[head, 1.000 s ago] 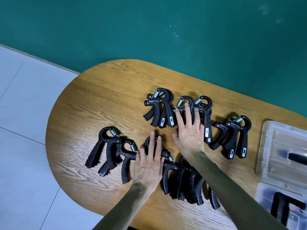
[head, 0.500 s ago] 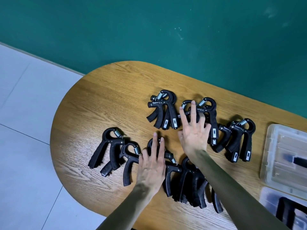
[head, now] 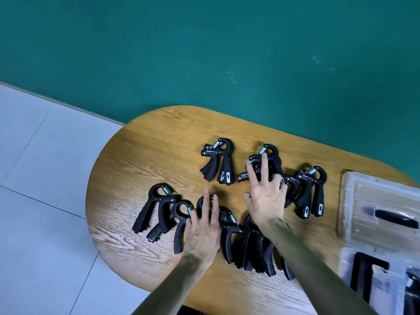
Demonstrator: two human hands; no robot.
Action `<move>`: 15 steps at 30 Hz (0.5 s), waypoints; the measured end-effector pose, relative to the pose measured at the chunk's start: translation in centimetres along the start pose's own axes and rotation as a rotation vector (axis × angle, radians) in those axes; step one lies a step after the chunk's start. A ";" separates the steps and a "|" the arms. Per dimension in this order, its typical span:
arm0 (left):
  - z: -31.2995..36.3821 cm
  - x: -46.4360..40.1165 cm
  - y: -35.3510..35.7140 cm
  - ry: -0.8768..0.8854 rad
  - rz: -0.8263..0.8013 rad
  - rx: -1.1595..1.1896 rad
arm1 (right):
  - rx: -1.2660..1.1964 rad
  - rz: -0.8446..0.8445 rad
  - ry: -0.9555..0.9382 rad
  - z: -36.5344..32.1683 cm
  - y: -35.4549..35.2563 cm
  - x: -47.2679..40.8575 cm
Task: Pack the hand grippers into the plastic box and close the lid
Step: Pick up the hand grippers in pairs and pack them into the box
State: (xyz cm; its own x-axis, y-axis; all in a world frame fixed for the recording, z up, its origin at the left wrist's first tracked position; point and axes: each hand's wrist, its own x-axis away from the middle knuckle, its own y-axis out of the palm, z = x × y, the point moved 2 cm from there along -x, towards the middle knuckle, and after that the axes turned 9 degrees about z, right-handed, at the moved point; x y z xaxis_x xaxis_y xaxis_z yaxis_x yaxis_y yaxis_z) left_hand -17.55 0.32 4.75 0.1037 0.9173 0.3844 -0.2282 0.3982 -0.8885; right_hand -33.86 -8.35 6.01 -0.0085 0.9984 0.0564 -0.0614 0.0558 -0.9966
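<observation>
Wall, flat and dark green, fills the far side. A pale tiled floor lies at the left. The long wooden table with a round end holds everything. At the right edge sit a clear plastic lid and, nearer, the clear plastic box with black things inside. Black hand grippers with metal springs lie in small bunches across the table. The right hand is spread flat, fingers apart, resting on one far bunch. The left hand lies flat on a near bunch, fingers stretched out and close together.
</observation>
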 end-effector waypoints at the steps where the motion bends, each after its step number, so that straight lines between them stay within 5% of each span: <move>1: 0.2 0.3 -0.5 0.004 0.004 -0.010 | -0.009 0.002 0.007 0.0 -0.6 0.6; 15: 4.2 5.7 -9.8 0.004 0.182 -0.129 | -0.232 0.114 0.214 1.0 -10.0 12.1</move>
State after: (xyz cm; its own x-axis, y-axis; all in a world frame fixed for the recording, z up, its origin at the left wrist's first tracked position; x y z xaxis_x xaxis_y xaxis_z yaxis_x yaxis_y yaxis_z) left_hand -18.79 1.70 16.68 0.0761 0.9739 0.2138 -0.1178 0.2217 -0.9680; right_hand -34.35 3.19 16.75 0.2089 0.9769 -0.0455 0.1566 -0.0793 -0.9845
